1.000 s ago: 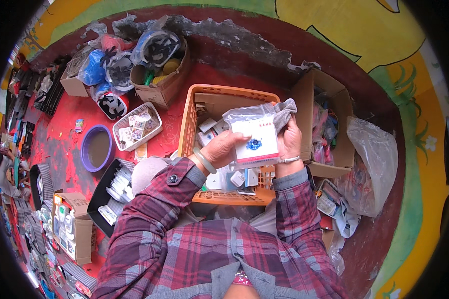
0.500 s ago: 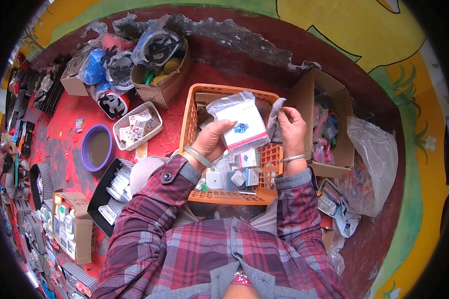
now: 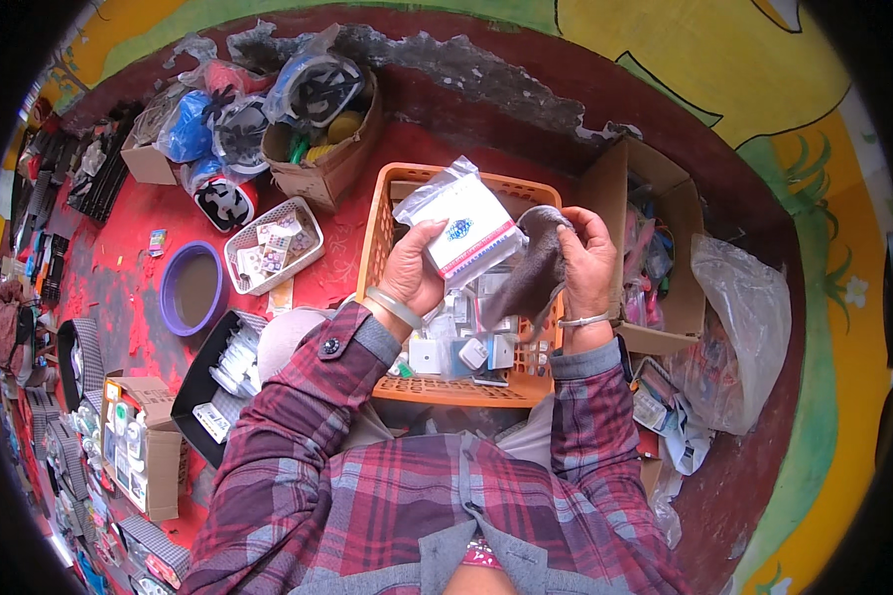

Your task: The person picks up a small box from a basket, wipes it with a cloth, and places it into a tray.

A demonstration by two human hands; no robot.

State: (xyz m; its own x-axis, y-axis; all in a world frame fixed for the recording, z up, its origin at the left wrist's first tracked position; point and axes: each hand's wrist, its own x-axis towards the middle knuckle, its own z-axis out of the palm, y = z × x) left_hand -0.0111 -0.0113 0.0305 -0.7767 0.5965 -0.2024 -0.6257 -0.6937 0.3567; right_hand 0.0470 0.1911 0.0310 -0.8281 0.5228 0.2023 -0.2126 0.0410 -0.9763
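Note:
My left hand [image 3: 414, 273] grips a white box [image 3: 463, 223] in a clear plastic sleeve, its thumb over the front. A blue picture and a pink band mark the box. To its right, my right hand [image 3: 587, 263] pinches a grey-brown cloth [image 3: 526, 273], which hangs down beside the box's edge. Both are held above an orange plastic basket [image 3: 446, 390]. Inside the basket lie several small white packets and boxes, among them a small white box [image 3: 426, 354]. The cloth hides part of the basket's contents.
Right of the basket stands an open cardboard box [image 3: 665, 342] with pink packets. A white basket [image 3: 305, 275], a purple basin [image 3: 169, 297] and a black tray [image 3: 191, 416] are at left. Bagged helmets [image 3: 318, 91] fill boxes farther back. A plastic sheet [image 3: 749, 327] lies at far right.
The cloth has swung out and hangs lower, now left of my right hand. The box in my left hand has moved slightly left and tilted.

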